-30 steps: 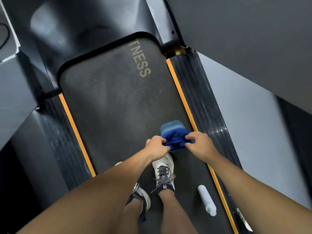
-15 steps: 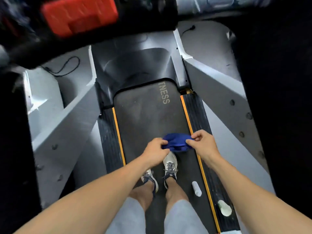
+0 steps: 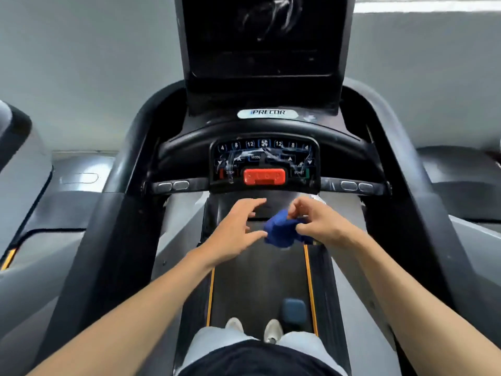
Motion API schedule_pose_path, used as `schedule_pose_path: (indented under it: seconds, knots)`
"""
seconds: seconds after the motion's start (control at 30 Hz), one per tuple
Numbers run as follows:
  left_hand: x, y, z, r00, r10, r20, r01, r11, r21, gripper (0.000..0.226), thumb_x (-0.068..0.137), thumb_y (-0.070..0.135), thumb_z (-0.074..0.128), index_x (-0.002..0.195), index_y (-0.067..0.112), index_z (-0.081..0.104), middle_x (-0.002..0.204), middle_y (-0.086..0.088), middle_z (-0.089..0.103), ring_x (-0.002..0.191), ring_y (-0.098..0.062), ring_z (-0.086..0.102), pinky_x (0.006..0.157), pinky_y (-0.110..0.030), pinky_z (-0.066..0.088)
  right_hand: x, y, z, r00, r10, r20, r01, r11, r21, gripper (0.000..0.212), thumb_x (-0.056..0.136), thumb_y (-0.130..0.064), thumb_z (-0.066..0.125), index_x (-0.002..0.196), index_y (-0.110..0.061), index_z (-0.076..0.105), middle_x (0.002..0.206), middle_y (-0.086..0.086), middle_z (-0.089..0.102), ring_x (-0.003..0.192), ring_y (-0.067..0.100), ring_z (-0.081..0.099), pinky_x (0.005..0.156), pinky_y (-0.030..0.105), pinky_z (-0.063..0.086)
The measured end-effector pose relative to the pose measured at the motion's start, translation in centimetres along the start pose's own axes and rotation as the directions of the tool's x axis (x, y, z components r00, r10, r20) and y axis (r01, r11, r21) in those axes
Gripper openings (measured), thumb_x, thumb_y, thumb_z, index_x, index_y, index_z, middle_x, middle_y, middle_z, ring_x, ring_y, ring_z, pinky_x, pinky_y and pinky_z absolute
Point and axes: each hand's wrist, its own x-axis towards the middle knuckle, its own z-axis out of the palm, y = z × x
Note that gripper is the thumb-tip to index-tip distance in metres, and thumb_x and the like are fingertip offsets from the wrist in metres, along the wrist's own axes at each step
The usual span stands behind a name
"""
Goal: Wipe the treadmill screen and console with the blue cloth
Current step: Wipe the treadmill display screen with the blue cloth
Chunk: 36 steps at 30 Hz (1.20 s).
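The blue cloth is bunched up in the air below the console. My right hand pinches it from the right. My left hand is beside it with fingers spread, its thumb tip near the cloth's left edge, holding nothing. Above the hands is the treadmill console with a button panel streaked with white smears and a red stop clip. The dark screen rises above the console, with a smudge near its top.
Black handrails run left and right of the console. The belt with orange edges lies below, my shoes on it. A blue-grey object sits on the belt by my right foot. Another machine stands at the left.
My view has lifted from the belt to the console and screen. Both hands rose with the cloth; my left hand let go and spread its fingers, the right keeps hold.
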Motion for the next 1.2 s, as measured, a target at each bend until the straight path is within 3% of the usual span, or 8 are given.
schedule_pose_path:
  seconds: [0.1,0.27,0.43,0.7,0.83,0.9,1.0,1.2]
  knots:
    - [0.8,2.4,-4.8,0.994,0.094,0.055,-0.100,0.986,0.133,0.088,0.076,0.032,0.088,0.148,0.047,0.040,0.152,0.013,0.025,0.136,-0.006,0.034,0.110,-0.025,0.037,0.4,-7.6,-1.4,0.980,-0.124,0.156,0.139,0.986,-0.091,0.032,0.071,0.005,0.052,0.098,-0.010,0.055,0.094,0.003,0.066,0.081,0.008,0.061,0.066,0.016,0.044]
    - [0.6,5.7,-11.0,0.979,0.166,0.119,-0.189,0.957,0.220,0.037,0.067,0.035,0.094,0.092,0.022,0.070,0.129,0.006,0.057,0.119,-0.009,0.049,0.102,-0.029,0.041,0.6,-16.8,-2.8,0.919,-0.303,0.251,0.353,0.917,-0.184,0.033,0.080,0.014,0.053,0.098,-0.014,0.056,0.097,0.006,0.070,0.093,0.028,0.070,0.068,0.029,0.053]
    - [-1.4,6.9,-15.4,0.998,0.044,0.037,-0.043,0.999,-0.025,0.029,0.076,0.024,0.087,0.082,0.014,0.060,0.074,0.002,0.060,0.069,-0.010,0.057,0.068,-0.036,0.048,2.5,-19.9,-3.8,0.912,-0.384,0.145,0.410,0.879,-0.245,0.034,0.084,0.010,0.053,0.094,-0.023,0.053,0.096,0.006,0.069,0.084,0.038,0.069,0.067,0.051,0.057]
    - [-2.9,5.8,-17.1,0.918,-0.156,-0.364,-0.081,0.826,-0.557,0.026,0.093,0.008,0.072,0.114,0.018,0.060,0.101,-0.009,0.071,0.080,-0.017,0.069,0.057,-0.034,0.055,6.7,-19.5,-1.1,0.858,-0.470,-0.209,0.401,0.865,-0.300,0.030,0.089,0.004,0.049,0.086,-0.025,0.051,0.090,0.006,0.066,0.066,0.019,0.056,0.059,0.031,0.044]
    - [-2.5,4.1,-16.1,0.820,-0.194,-0.539,-0.195,0.790,-0.581,0.029,0.094,0.004,0.069,0.115,0.021,0.060,0.108,-0.012,0.071,0.099,-0.026,0.069,0.080,-0.042,0.060,7.7,-18.9,2.0,0.834,-0.500,-0.234,0.417,0.849,-0.325,0.041,0.086,0.009,0.050,0.078,-0.028,0.065,0.102,-0.001,0.064,0.106,0.012,0.059,0.098,0.023,0.042]
    - [-2.5,3.4,-15.6,0.799,-0.206,-0.564,-0.217,0.777,-0.591,0.030,0.095,0.006,0.069,0.116,0.026,0.062,0.113,-0.012,0.071,0.105,-0.028,0.068,0.094,-0.050,0.058,7.8,-18.5,3.6,0.860,-0.463,-0.213,0.374,0.857,-0.354,0.029,0.086,0.002,0.057,0.083,-0.022,0.073,0.114,-0.004,0.059,0.115,0.008,0.055,0.098,0.010,0.035]
    - [-2.7,2.8,-15.3,0.777,-0.166,-0.607,-0.230,0.823,-0.519,0.036,0.095,0.011,0.065,0.118,0.038,0.063,0.125,0.000,0.066,0.120,-0.023,0.062,0.107,-0.054,0.048,7.8,-17.9,6.0,0.894,-0.421,-0.154,0.347,0.867,-0.357,0.011,0.092,-0.022,0.067,0.096,-0.024,0.077,0.127,-0.010,0.053,0.125,0.002,0.048,0.105,0.021,0.037]
    - [-3.1,2.0,-15.3,0.797,-0.169,-0.581,-0.198,0.834,-0.514,0.047,0.096,-0.004,0.052,0.114,0.037,0.065,0.122,0.009,0.066,0.125,-0.020,0.058,0.111,-0.056,0.043,6.9,-18.5,9.5,0.967,-0.253,-0.010,0.252,0.955,0.155,0.040,0.091,-0.052,0.066,0.120,-0.025,0.062,0.113,-0.005,0.074,0.108,0.009,0.068,0.091,0.027,0.054]
